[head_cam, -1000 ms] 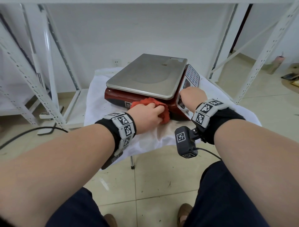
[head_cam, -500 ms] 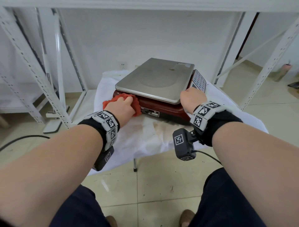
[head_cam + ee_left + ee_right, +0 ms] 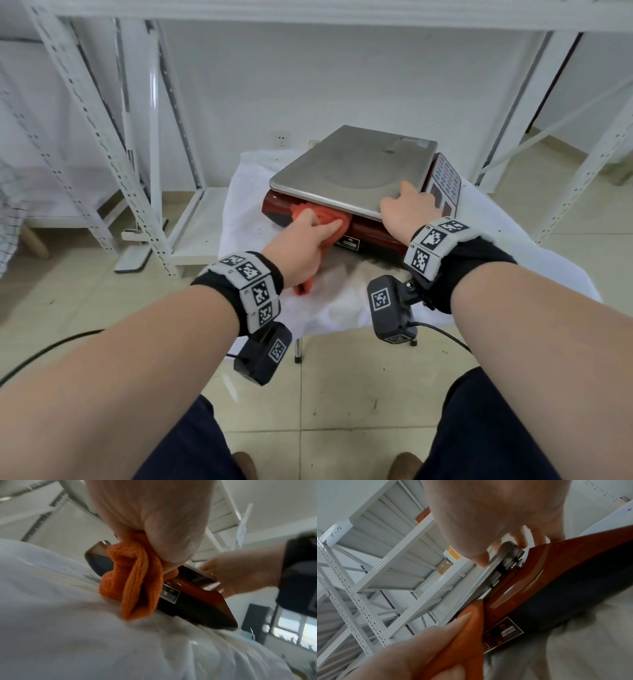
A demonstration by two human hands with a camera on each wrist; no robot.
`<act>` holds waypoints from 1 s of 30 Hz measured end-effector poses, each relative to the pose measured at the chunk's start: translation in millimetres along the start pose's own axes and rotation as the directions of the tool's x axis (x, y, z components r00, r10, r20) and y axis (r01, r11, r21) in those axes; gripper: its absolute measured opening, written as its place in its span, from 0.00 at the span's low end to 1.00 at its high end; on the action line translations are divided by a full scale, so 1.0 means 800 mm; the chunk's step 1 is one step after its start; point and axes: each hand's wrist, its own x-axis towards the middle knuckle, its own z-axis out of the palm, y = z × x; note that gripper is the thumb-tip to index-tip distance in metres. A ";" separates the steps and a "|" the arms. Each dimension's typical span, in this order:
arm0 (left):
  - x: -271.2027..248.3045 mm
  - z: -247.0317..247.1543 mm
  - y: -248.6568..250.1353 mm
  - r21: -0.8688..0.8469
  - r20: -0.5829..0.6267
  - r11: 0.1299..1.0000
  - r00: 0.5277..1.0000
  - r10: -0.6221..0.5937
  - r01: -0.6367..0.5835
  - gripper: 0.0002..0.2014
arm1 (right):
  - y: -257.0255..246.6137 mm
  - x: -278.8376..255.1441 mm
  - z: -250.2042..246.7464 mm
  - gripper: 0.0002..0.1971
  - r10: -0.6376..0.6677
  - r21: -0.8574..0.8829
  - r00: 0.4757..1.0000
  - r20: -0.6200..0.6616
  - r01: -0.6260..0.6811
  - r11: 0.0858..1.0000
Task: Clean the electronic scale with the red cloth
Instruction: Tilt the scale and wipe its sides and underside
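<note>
left hand [image 3: 301, 246]: fingers curled round cloth [image 3: 320, 216], pressed against scale [image 3: 352, 168] near side | right hand [image 3: 407, 210]: thumb and fingers gripping scale's near-right plate corner | sheet [image 3: 246, 198]: under scale

The white rack [image 3: 335, 531] bears a handwritten "1-5"

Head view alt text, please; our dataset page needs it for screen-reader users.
The left hand presses a bunched red cloth against the red side of the electronic scale, below its steel platter, while the right hand holds the platter's near corner. The scale sits on a white-draped table.
</note>
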 end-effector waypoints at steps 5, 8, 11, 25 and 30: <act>0.006 0.010 0.012 0.138 0.086 0.990 0.996 0.012 -0.024 0.28 | -0.001 0.000 0.007 0.19 0.024 0.017 0.998 -0.058 -0.023 1.000; 0.011 -0.010 -0.011 0.191 0.053 0.975 0.990 -0.130 0.117 0.30 | -0.003 -0.002 0.010 0.21 0.033 0.021 0.996 -0.081 -0.032 0.999; 0.014 -0.037 -0.041 0.241 -0.006 0.932 0.961 -0.277 0.270 0.31 | -0.004 -0.003 0.011 0.20 0.040 0.013 0.996 -0.081 -0.039 0.999; 0.026 -0.025 -0.045 0.212 0.035 0.964 0.984 -0.173 0.161 0.33 | 0.000 -0.006 0.008 0.22 0.007 0.040 0.998 -0.070 -0.004 0.999; 0.027 -0.043 -0.061 0.242 0.012 0.917 0.944 -0.329 0.317 0.41 | 0.006 -0.007 0.006 0.24 -0.023 0.092 0.997 -0.070 0.029 0.995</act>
